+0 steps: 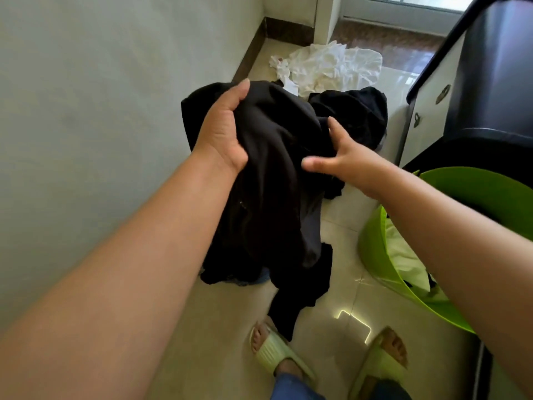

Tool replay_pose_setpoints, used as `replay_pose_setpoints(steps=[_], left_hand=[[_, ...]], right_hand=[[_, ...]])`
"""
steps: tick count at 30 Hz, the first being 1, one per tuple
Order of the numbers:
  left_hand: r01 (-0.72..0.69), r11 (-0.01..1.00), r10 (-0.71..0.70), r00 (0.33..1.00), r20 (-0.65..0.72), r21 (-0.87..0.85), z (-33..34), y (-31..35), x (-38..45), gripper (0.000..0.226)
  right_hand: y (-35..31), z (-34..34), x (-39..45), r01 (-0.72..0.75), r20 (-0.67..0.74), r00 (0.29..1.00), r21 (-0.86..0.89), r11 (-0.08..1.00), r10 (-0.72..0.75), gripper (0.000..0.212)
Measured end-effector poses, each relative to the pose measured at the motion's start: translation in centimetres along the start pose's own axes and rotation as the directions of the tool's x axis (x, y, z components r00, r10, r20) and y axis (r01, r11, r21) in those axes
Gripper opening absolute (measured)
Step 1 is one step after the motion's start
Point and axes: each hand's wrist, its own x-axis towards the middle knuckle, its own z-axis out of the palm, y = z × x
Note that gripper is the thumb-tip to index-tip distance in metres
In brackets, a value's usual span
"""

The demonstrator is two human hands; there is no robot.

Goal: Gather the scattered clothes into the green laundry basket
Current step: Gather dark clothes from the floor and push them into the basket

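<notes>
My left hand [223, 131] grips the top of a large black garment [277, 180], lifted so that it hangs down and its lower end trails on the tiled floor. My right hand [337, 157] reaches in from the right with fingers spread, touching the garment's right side. The green laundry basket [372, 243] stands at the right under my right forearm, with pale cloth inside. Farther back on the floor lie a second black garment [357, 114] and a crumpled white garment [331, 67].
A plain wall [86, 111] runs along the left with a brown skirting board. A white cabinet with a dark top [432, 93] stands at the right. My feet in pale green slippers [277, 353] stand on the tiles near the bottom.
</notes>
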Motion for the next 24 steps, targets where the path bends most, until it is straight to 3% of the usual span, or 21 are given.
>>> replay_pose_setpoints(steps=[3,5,8,10,13,15,18,21,22,24], left_hand=[[0.023,0.993,-0.029,0.998,-0.048,-0.118,2.9,-0.2,-0.8,0.035],[0.046,0.987,-0.048,0.999,-0.015,-0.153,5.4,-0.9,-2.2,0.034],[0.058,0.968,-0.056,0.998,0.018,-0.246,7.5,-1.8,-3.2,0.044],[0.046,0.95,-0.042,0.999,0.018,-0.308,7.5,-1.8,-3.3,0.047],[0.03,0.957,-0.034,0.999,-0.008,-0.287,5.0,-1.3,-2.8,0.04],[0.03,0.982,-0.054,0.99,-0.127,-0.187,1.5,-1.3,-1.5,0.032],[0.128,0.979,-0.043,0.892,-0.451,0.16,-3.5,-3.1,0.6,0.06],[0.299,0.822,0.016,0.838,-0.546,0.484,-5.3,-5.7,1.3,0.12],[0.312,0.677,0.091,0.863,-0.497,0.667,-5.1,-6.0,0.9,0.133],[0.177,0.267,0.26,0.933,-0.247,0.947,-4.8,-6.5,0.3,0.135]], right_hand=[[0.5,1.3,-0.4,0.138,-0.022,0.986,-0.441,0.887,-0.164,0.15],[1.0,2.8,0.0,0.227,-0.021,0.963,-0.47,0.853,-0.269,0.15],[0.9,3.9,0.7,0.144,-0.27,0.937,-0.283,0.948,-0.223,0.123],[0.9,3.6,1.0,0.018,-0.411,0.905,-0.229,0.973,-0.114,0.086],[0.5,1.7,0.8,-0.044,-0.422,0.906,-0.138,0.989,-0.018,0.05],[-0.6,0.1,0.2,-0.032,-0.446,0.895,-0.061,0.998,0.002,0.029],[-3.7,-1.8,-0.8,0.041,-0.455,0.889,-0.009,0.999,-0.041,0.02],[-6.2,-2.2,-1.6,0.09,-0.34,0.933,-0.089,0.992,-0.115,0.017],[-6.8,-2.3,-1.9,0.091,-0.293,0.949,-0.093,0.991,-0.115,0.017],[-7.5,-2.6,-2.5,0.104,-0.212,0.969,-0.104,0.989,-0.124,0.02]])
